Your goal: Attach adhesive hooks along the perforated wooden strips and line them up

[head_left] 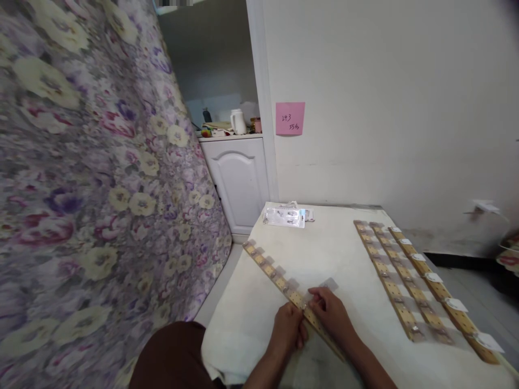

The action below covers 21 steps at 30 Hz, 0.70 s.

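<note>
A long tan cardboard strip (271, 270) with several small clear packets fixed along it lies slantwise on the white table (336, 254). My left hand (288, 326) pinches the strip's near part from the left, fingers closed. My right hand (331, 312) sits just right of it, fingertips closed on a small clear packet (324, 289) at the strip's edge. The two hands almost touch.
Three more tan strips (409, 281) with packets and white tags lie side by side on the table's right. A clear plastic pack (286, 216) rests at the far edge. A flowered mattress (93, 178) leans at left. A pink note (290, 118) sticks on the wall; a white cabinet (239, 178) stands behind.
</note>
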Available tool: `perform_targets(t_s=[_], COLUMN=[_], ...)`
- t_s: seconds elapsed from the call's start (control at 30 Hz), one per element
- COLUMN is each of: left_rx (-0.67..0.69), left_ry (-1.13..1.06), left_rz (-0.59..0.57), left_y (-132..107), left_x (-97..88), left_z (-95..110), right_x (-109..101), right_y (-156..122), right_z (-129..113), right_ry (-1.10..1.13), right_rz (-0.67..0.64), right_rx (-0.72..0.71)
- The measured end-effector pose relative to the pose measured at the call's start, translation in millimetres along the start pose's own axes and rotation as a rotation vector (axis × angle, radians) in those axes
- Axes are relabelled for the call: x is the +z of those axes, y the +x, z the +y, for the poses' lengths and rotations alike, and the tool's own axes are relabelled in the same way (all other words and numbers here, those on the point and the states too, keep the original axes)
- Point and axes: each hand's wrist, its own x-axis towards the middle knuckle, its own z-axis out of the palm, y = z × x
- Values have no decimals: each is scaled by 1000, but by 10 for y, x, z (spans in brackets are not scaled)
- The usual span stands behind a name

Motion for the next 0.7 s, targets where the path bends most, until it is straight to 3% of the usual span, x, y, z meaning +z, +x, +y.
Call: perform_targets(t_s=[0.7], left_rx=[0], left_ry=[7], left_rz=[7], left_y=[0], left_x=[11], left_z=[5], right_x=[101], right_y=[-25], right_z=[-84], right_ry=[-141], right_rz=[57], right_rx=[140])
